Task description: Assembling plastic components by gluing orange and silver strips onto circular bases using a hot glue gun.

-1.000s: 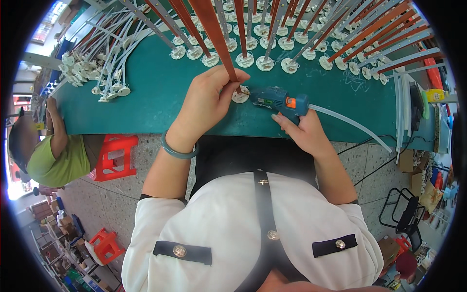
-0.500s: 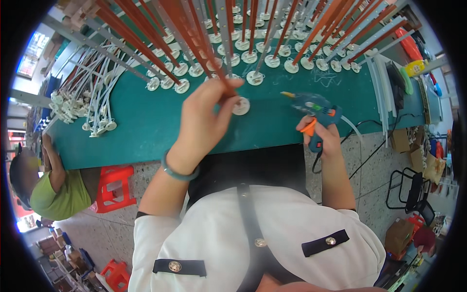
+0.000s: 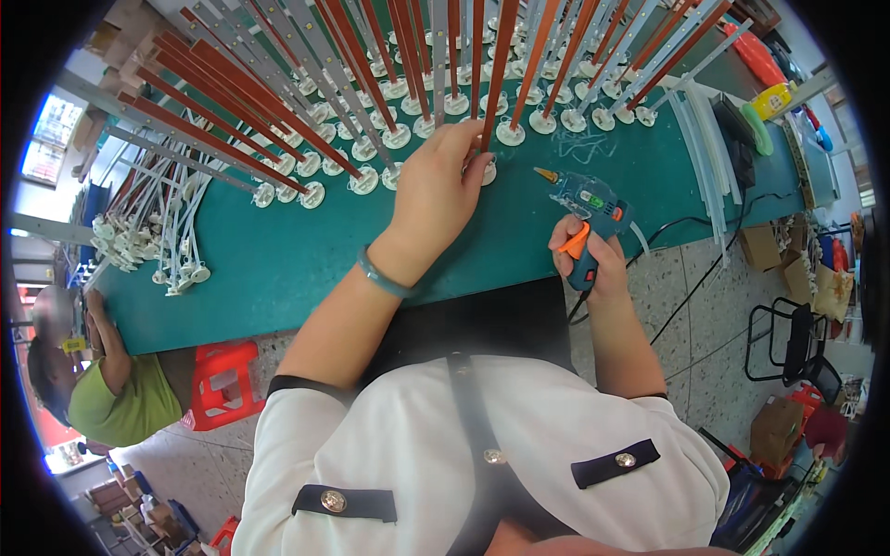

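My left hand (image 3: 434, 190), a bracelet on its wrist, pinches the lower end of an upright reddish-brown strip (image 3: 502, 60). A round white base (image 3: 489, 173) shows at the strip's foot, partly hidden behind my fingers. In my right hand (image 3: 604, 267) is a teal hot glue gun (image 3: 593, 206) with an orange trigger. Its brass nozzle (image 3: 547, 174) points left toward the white base, apart from it. A cord trails from the gun's handle. Thin clear strands (image 3: 584, 144) lie on the table beyond the gun.
Many grey and reddish-brown strips on round white bases (image 3: 311, 195) stand across the green table (image 3: 250, 278). White corded parts (image 3: 139, 236) are heaped at the left. Pale lengths (image 3: 695, 153) lie at the right. A person in green (image 3: 125, 398) sits at the left near a red stool (image 3: 222, 385).
My left hand has moved forward and right with the strip, closer to the standing rows. The glue gun has shifted slightly, still held in my right hand. The whole view has shifted a little.
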`<action>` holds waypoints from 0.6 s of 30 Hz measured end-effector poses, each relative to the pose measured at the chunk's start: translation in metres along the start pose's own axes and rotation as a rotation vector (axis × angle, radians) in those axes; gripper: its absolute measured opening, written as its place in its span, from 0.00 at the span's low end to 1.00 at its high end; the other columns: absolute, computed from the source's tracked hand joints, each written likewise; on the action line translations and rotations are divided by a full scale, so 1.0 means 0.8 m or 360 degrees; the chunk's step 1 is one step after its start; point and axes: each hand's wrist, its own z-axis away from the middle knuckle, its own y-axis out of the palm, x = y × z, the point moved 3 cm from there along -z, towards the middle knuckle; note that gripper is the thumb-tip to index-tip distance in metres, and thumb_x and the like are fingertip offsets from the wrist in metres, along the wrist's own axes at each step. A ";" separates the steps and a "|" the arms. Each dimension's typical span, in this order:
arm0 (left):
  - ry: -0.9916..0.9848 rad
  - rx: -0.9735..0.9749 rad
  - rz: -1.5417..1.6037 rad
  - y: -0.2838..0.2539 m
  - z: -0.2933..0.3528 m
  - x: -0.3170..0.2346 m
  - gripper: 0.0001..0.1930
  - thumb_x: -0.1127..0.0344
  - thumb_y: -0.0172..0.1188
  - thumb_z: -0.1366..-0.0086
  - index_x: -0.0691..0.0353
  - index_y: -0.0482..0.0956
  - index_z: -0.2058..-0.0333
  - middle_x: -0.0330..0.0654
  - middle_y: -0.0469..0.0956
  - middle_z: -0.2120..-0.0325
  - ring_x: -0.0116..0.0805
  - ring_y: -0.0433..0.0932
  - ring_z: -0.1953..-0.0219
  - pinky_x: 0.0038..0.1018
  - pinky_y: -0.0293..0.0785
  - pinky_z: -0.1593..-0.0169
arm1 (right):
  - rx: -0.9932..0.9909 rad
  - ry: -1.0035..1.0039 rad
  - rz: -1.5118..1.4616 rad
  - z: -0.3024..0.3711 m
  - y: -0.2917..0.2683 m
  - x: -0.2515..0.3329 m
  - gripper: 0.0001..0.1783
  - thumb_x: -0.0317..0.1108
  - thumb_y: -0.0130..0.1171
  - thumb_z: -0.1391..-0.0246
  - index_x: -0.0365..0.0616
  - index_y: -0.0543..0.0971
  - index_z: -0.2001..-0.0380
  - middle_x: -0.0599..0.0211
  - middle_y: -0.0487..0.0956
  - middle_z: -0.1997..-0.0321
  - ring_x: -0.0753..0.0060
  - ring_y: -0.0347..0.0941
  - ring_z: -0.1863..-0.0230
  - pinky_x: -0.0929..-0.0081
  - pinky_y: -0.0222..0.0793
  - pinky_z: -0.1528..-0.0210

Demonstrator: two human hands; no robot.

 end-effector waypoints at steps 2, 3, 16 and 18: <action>0.0090 -0.0168 -0.0058 -0.021 0.006 -0.020 0.12 0.79 0.62 0.42 0.63 0.75 0.59 0.46 0.77 0.69 0.41 0.81 0.68 0.31 0.77 0.67 | 0.0017 0.0005 -0.0015 0.000 -0.003 0.001 0.17 0.43 0.53 0.38 0.39 0.71 0.57 0.48 0.76 0.61 0.73 0.73 0.76 0.78 0.67 0.76; 0.0205 -0.0283 -0.0086 -0.029 0.006 -0.022 0.13 0.81 0.62 0.43 0.64 0.74 0.60 0.45 0.74 0.68 0.37 0.77 0.72 0.28 0.75 0.70 | 0.0029 0.0003 -0.0043 0.000 -0.005 0.001 0.18 0.42 0.55 0.39 0.37 0.72 0.56 0.45 0.77 0.60 0.72 0.74 0.75 0.78 0.69 0.74; 0.0141 -0.0295 -0.0446 -0.027 -0.022 0.007 0.08 0.75 0.63 0.38 0.66 0.77 0.60 0.45 0.78 0.72 0.36 0.78 0.75 0.29 0.73 0.69 | 0.0071 -0.0029 0.0032 0.002 0.001 0.001 0.18 0.44 0.57 0.40 0.39 0.72 0.57 0.46 0.77 0.63 0.73 0.73 0.77 0.79 0.68 0.76; 0.0028 -0.0286 -0.0387 -0.027 -0.023 0.010 0.05 0.76 0.60 0.38 0.66 0.74 0.63 0.51 0.76 0.71 0.53 0.76 0.70 0.40 0.72 0.68 | 0.0062 -0.0009 0.0037 0.000 0.003 0.003 0.19 0.44 0.57 0.41 0.40 0.72 0.57 0.46 0.77 0.63 0.73 0.73 0.77 0.79 0.68 0.76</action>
